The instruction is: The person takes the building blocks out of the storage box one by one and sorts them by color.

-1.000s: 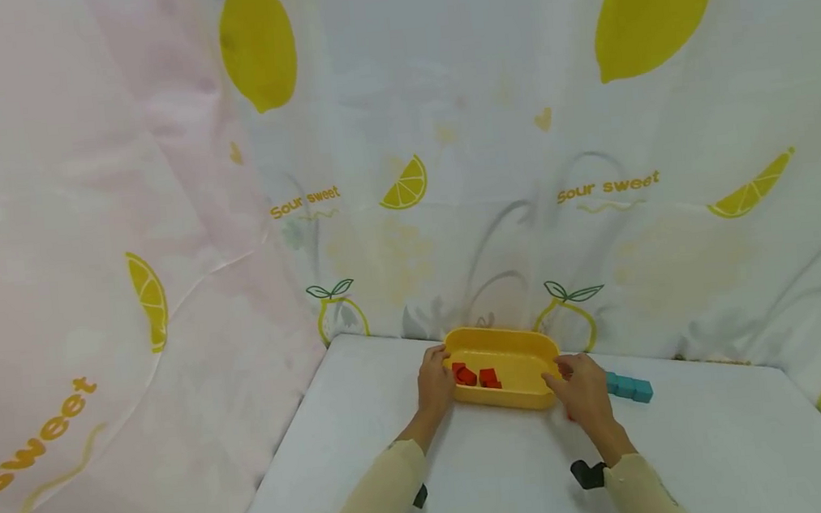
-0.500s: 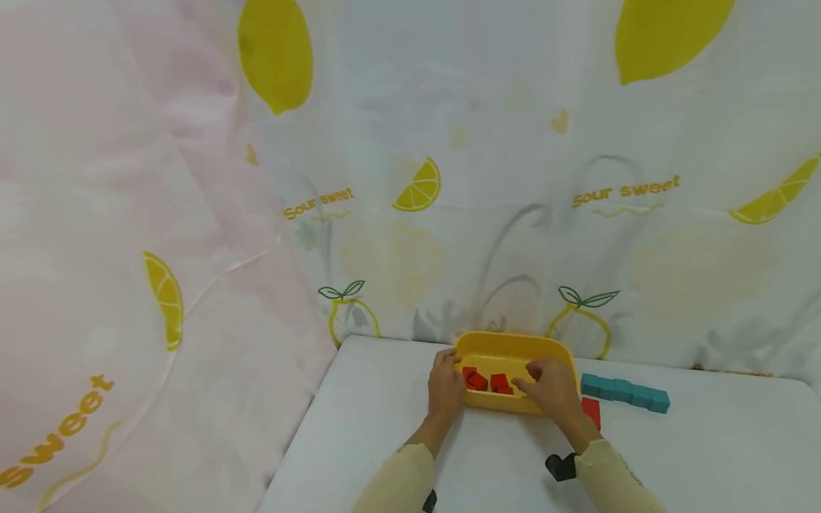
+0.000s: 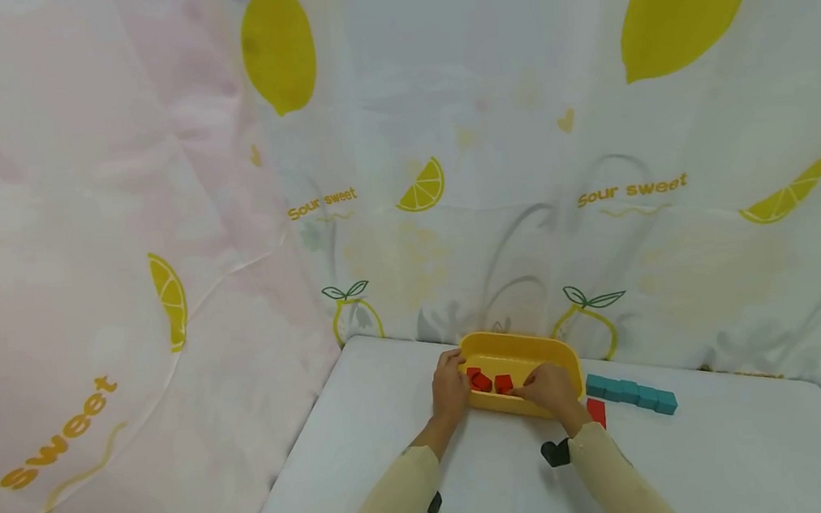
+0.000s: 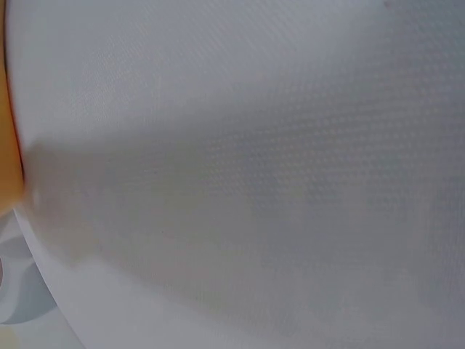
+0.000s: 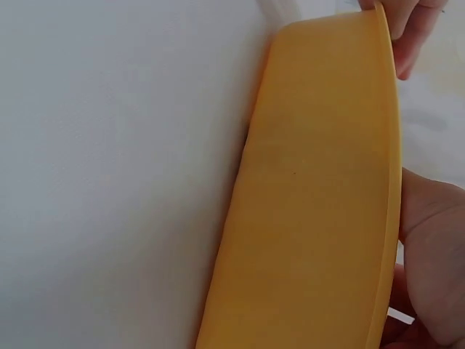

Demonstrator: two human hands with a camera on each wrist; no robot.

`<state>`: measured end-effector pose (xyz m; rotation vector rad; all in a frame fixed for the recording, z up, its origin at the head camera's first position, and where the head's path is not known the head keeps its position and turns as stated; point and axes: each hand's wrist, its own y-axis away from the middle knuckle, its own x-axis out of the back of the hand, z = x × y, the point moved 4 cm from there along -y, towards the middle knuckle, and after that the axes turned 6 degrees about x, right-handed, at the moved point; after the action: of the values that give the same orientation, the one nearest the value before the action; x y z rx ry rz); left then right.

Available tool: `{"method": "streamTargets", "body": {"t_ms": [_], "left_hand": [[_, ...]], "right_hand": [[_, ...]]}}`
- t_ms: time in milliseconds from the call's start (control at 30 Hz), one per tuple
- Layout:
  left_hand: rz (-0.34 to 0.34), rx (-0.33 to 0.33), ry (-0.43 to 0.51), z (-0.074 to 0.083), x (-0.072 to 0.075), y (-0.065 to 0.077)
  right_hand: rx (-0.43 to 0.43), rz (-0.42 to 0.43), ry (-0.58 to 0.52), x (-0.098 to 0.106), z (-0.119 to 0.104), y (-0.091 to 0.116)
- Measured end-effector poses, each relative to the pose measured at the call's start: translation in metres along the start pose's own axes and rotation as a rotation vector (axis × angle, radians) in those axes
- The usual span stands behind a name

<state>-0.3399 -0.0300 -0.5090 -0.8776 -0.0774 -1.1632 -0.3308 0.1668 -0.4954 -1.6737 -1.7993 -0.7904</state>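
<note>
Two bare hands work at a yellow tray [image 3: 519, 346], which sits upright on the white table [image 3: 503, 476] near its back edge. In the head view I see the left hand [image 3: 449, 391] gripping the tray's left end, its fingers bent over the rim; the right wrist view shows me the same hold at the far end of the wall. The right hand [image 3: 552, 388] reaches over the near rim toward the right, its fingertips lowered inside the tray beside a red block [image 3: 504, 381]. I cannot tell whether these fingers pinch the block or only touch it, since the hand and the rim hide the contact.

Further left inside the tray, close to the left hand, lies a small cluster of red pieces [image 3: 480, 380]. Outside, just beyond the right end, a separate red block [image 3: 596, 412] rests near the right forearm, partly covered by it. Behind that block, a row of teal blocks [image 3: 631, 393] runs obliquely across the table, away from the tray.

Both forearms wear cream sleeves [image 3: 395, 494], and a black fitting [image 3: 555, 452] shows at the right wrist. A pale backdrop [image 3: 472, 121] printed with lemons and the words "Sour sweet" rises behind.
</note>
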Motion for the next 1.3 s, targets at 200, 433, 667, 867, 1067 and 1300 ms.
{"method": "streamTargets", "body": {"t_ms": [200, 433, 667, 867, 1067, 1300], "left_hand": [[0.001, -0.004, 0.014, 0.001, 0.002, -0.002], [0.023, -0.012, 0.005, -0.002, 0.0, -0.003], [0.032, -0.012, 0.02, -0.004, 0.001, -0.004], [0.0, 0.014, 0.008, -0.006, 0.0, -0.004], [0.002, 0.014, 0.022, -0.005, 0.001, -0.001], [0.013, -0.038, 0.0, -0.004, 0.0, -0.002]], "right_hand": [[-0.039, -0.08, 0.009, -0.004, 0.004, -0.009], [0.025, -0.095, 0.024, -0.007, 0.002, -0.013], [0.128, -0.101, -0.022, -0.011, -0.006, -0.014], [0.17, -0.099, -0.033, -0.013, -0.007, -0.014], [0.183, -0.131, 0.0, -0.015, -0.008, -0.012], [0.23, -0.127, 0.002, -0.015, -0.008, -0.013]]}}
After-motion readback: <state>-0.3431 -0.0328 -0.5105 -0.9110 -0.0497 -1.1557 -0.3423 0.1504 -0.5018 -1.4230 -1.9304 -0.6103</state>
